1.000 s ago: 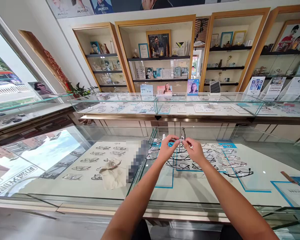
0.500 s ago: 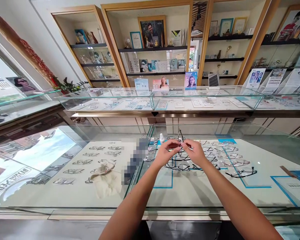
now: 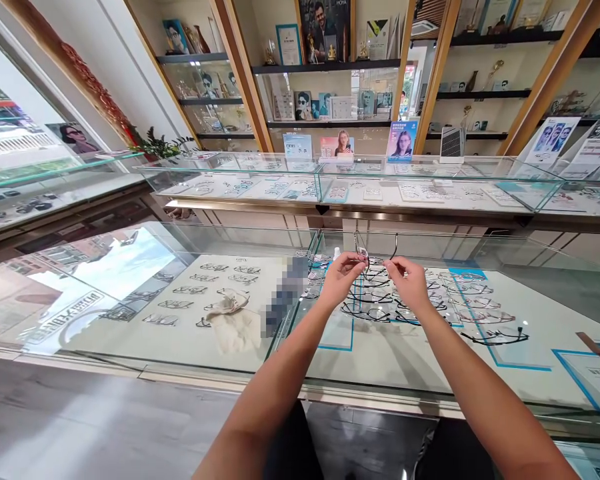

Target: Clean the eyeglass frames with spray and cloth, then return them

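Note:
Both my hands hold a pair of eyeglasses (image 3: 364,254) above the glass counter, its thin dark temples pointing up. My left hand (image 3: 344,277) pinches the frame at its left side, fingers closed. On the opposite side, my right hand (image 3: 409,283) grips it between thumb and fingers. Part of the frame is hard to tell from the glasses lying below. Rows of eyeglasses (image 3: 367,315) lie beneath and around my hands. A small white bottle (image 3: 337,253) stands just behind my left hand.
On the left part of the glass counter (image 3: 190,357) lie more eyeglasses (image 3: 190,291) and a crumpled beige cloth (image 3: 235,323). Dark-framed glasses (image 3: 495,339) and a blue-edged sheet (image 3: 587,373) are at the right. A second display case (image 3: 260,190) stands across the gap.
My hands have moved apart, the right one shifting rightward. Two temples of the eyeglasses now show, spread and upright, where one showed before. The view has tilted down.

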`<state>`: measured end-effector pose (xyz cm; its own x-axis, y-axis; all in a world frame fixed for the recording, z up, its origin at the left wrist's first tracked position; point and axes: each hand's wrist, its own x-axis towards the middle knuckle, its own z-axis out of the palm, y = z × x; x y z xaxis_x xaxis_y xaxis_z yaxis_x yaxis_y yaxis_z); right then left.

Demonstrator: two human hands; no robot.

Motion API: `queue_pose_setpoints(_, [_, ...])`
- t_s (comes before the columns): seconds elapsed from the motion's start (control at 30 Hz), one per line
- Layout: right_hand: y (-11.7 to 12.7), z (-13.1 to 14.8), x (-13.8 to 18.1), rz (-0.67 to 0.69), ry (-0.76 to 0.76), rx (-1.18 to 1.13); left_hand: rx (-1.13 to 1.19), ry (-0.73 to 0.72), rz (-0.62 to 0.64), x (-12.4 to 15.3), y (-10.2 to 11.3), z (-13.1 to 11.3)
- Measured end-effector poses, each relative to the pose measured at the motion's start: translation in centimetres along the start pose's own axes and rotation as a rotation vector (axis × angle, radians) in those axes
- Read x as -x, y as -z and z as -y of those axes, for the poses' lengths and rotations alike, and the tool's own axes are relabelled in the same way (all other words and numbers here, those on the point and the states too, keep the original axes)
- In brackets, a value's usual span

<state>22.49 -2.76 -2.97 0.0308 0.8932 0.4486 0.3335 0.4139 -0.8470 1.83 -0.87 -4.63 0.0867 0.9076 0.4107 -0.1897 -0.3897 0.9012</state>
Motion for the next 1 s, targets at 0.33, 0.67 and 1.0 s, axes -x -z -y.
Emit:
queue_pose_setpoints(0.33, [-1.1,-0.2,0.0,-0.032,-0.339,-0.241,-0.04,-0.086,-0.142,-0.2,0.4,-0.5])
queue_pose_setpoints(0.67, [-2.0,2.0,2.5,0.131,0.177,0.188,-0.294,-0.209,-0.037,0.9,-0.2,-1.1])
queue_pose_setpoints(1.0, [-1.3,1.5,1.9,0.008,0.159,0.25,-0.313,-0.203,-0.013,1.0,-0.2,-0.9])
